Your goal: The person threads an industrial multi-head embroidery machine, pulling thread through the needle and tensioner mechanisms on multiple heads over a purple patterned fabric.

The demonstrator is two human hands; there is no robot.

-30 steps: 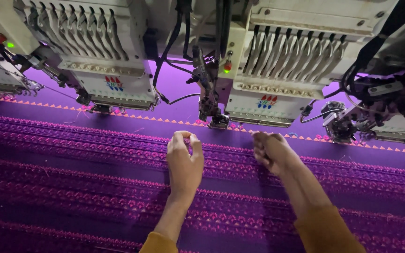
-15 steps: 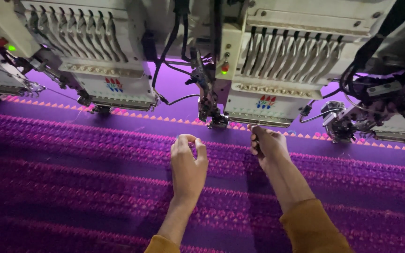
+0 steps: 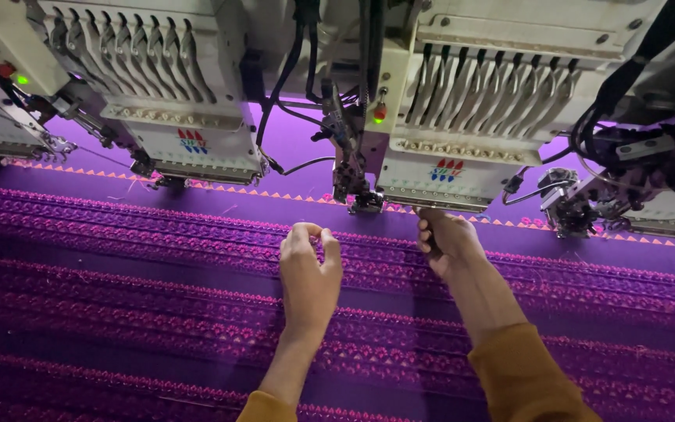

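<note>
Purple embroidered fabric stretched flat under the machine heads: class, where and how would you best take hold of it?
Pinch the purple embroidered fabric from above, on a plain band between stitched rows, near the left hand. It lies taut and flat with no free edge visible, so probably only a fingertip pinch works.

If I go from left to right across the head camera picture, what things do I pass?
Green light → left sewing head → left hand → needle part with black cables → right hand → right sewing head → dark machine part. Purple cloth lies under them all.
</note>
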